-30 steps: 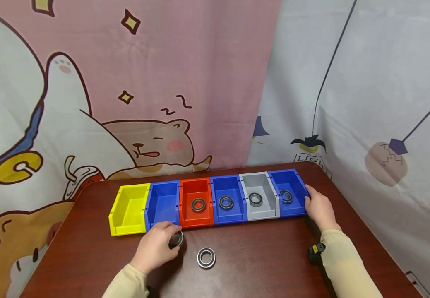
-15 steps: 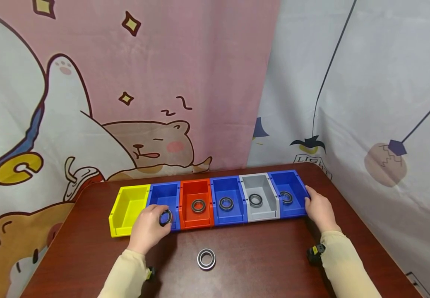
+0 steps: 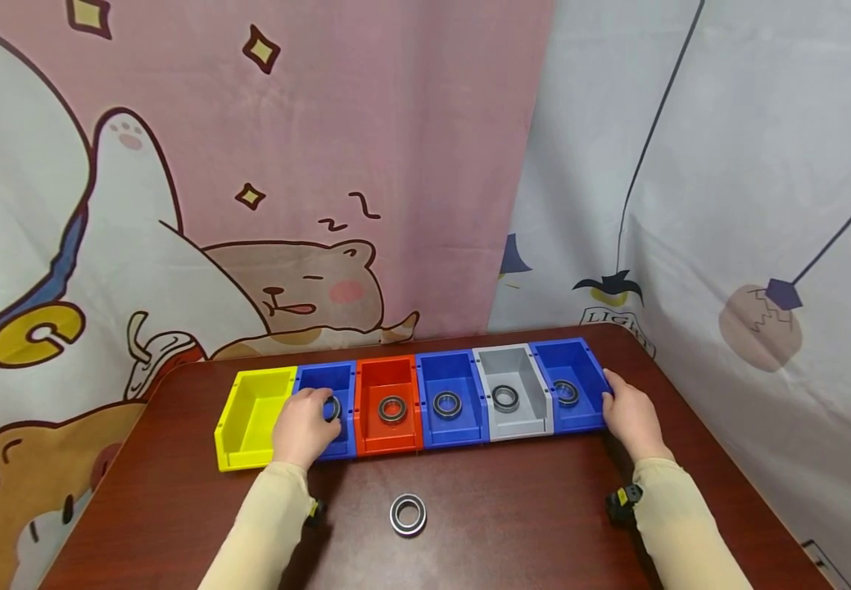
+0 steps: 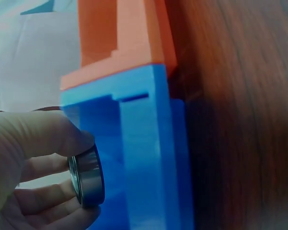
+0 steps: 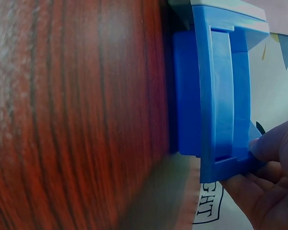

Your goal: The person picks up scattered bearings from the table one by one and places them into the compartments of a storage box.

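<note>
My left hand (image 3: 303, 428) pinches a ball bearing (image 4: 90, 178) between thumb and fingers, over the second bin from the left, a blue bin (image 3: 341, 445). In the left wrist view the bearing stands on edge at the bin's opening. My right hand (image 3: 631, 412) grips the outer side wall of the rightmost blue bin (image 5: 224, 96), thumb on the inside and fingers outside. A loose bearing (image 3: 408, 515) lies flat on the table in front of the row. One bearing each sits in the red bin (image 3: 388, 373), the middle blue bin, the grey bin and the rightmost blue bin.
A yellow bin (image 3: 255, 410) closes the left end of the joined row. The bins stand on a dark red-brown wooden table (image 3: 499, 524). A printed curtain (image 3: 425, 164) hangs close behind the table and along its right side.
With the bearing in its grip, my left hand has moved from the table before the bins up and forward, over the second bin. My right hand has stayed on the end bin.
</note>
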{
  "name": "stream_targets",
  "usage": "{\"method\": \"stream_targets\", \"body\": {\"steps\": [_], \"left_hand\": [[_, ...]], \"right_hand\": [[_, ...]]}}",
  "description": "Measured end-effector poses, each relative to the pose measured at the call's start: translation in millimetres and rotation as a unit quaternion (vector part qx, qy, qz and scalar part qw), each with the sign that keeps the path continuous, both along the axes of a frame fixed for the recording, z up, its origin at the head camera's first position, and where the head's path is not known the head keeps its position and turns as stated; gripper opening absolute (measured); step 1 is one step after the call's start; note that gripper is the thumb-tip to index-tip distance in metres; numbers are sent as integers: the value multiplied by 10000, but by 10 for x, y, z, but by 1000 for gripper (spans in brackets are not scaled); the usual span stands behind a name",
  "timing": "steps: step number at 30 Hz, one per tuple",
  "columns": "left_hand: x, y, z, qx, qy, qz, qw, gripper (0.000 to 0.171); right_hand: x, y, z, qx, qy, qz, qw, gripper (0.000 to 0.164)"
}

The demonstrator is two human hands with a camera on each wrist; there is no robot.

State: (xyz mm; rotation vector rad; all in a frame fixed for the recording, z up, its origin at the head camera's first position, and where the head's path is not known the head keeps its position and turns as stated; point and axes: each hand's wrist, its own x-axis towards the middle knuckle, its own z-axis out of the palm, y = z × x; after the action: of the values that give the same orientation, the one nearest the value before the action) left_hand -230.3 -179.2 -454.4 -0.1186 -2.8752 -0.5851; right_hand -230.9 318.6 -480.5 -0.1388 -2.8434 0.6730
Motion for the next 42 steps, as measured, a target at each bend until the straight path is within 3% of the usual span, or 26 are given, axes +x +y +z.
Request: {"method": "stream_targets", "body": {"steps": [18,24,29,36,42], "left_hand": [[-296,20,-256,-662,-476,-26,9967,30],[-321,25,-294,-715,-538,-108,9959,15],[-317,19,-331,-834,-576,-73,9948,13],[-311,56,-337,-858,-692,-187,9937,19],[-271,62,-341,-667,-276,-417,9965,34]], "right_hand": [[11,-31,-4,-51,-58,9,10000,48],[11,-33,7,14,5,15,10000,48],[2,-40,6,-27,-26,29,10000,48],[0,-4,-16,31,65,5,10000,47],[3,13,-26,9,111,29,9999,47]]}}
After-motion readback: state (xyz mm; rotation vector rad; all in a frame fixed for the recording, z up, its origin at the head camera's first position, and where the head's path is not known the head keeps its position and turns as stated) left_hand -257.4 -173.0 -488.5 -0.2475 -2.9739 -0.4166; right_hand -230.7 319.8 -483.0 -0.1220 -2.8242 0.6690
